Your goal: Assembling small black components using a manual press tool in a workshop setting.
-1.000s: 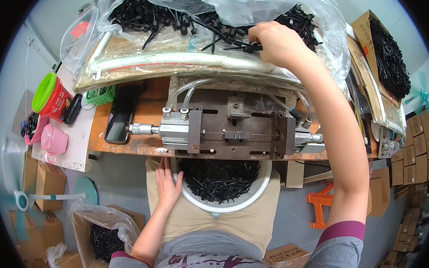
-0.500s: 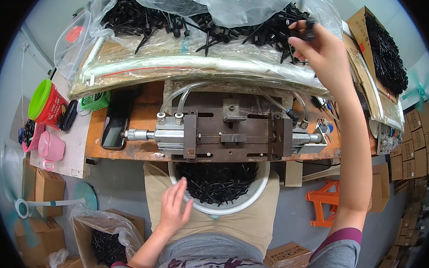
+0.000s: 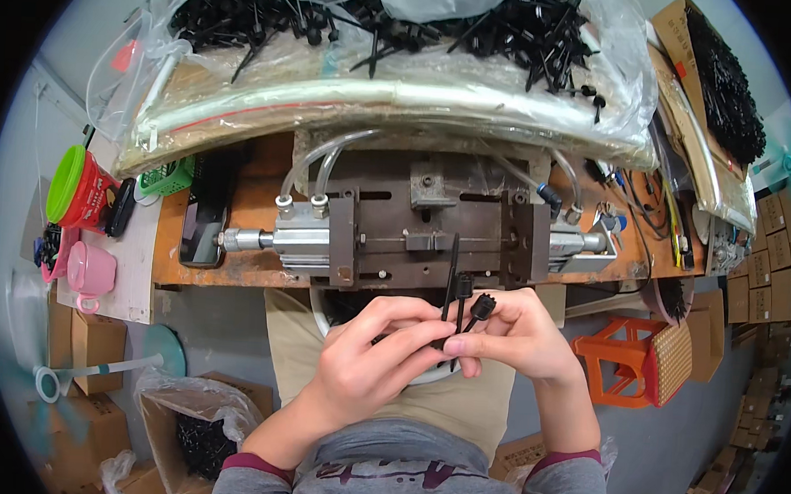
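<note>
My hands meet in front of the metal clamping fixture (image 3: 429,213), above the white basket (image 3: 319,313) between my thighs. Between the fingertips are several black plastic pieces with thin stems and ribbed, knob-like heads. My left hand (image 3: 381,354) pinches a long, pointed black stem (image 3: 452,272) that stands upright. A black plastic piece with a ribbed head (image 3: 480,310) leans from the closed fingers of my right hand (image 3: 520,338). Another knob-headed piece (image 3: 463,288) rises between the two hands; which one grips it I cannot tell. Hands and forearms hide most of the basket.
A plastic-lined tray (image 3: 377,94) heaped with black pieces stands behind the fixture. Air hoses (image 3: 324,158) run to the cylinders. At left are a phone (image 3: 204,228), a red tub (image 3: 83,193) and a pink cup (image 3: 90,267). An orange stool (image 3: 618,359) stands at right.
My right hand has come down from the heap on the tray to the front of the fixture, bringing black pieces. My left hand has risen to meet it and closed its fingers.
</note>
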{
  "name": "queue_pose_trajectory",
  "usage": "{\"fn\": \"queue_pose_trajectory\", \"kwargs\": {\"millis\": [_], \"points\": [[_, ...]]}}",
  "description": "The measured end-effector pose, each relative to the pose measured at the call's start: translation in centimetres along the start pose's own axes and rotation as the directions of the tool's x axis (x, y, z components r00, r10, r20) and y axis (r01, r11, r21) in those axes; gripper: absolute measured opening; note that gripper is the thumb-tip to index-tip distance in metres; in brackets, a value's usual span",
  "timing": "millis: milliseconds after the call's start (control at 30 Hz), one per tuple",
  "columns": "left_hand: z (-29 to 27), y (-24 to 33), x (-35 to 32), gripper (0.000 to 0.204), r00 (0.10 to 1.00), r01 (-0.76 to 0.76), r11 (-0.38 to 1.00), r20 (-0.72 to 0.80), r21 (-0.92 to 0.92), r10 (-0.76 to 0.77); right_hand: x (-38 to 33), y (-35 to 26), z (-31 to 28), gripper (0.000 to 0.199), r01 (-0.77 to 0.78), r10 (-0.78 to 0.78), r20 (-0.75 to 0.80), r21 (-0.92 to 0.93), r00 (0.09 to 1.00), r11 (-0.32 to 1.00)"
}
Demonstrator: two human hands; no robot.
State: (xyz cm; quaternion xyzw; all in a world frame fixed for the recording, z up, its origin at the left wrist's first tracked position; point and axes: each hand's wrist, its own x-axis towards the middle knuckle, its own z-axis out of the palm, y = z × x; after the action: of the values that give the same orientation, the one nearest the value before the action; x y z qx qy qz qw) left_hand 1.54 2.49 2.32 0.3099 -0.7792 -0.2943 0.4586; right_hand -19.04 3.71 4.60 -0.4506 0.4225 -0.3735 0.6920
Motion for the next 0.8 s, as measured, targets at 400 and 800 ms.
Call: {"fn": "queue_pose_trajectory", "kwargs": {"millis": [400, 800], "points": [[2.2, -2.3, 0.5, 0.026, 0.993, -0.113, 0.854, 0.082, 0.508, 0.083, -2.5, 0.9, 0.5, 0.01, 0.193, -0.141, -0.347, 0.121, 0.927, 0.974], [2.0, -2.3, 1.8, 0.025, 0.991, -0.11, 0.831, 0.125, 0.546, 0.049, -2.9, 1.5, 1.1, 0.01, 0.286, -0.231, -0.457, 0.054, 0.859, 0.957]]}}
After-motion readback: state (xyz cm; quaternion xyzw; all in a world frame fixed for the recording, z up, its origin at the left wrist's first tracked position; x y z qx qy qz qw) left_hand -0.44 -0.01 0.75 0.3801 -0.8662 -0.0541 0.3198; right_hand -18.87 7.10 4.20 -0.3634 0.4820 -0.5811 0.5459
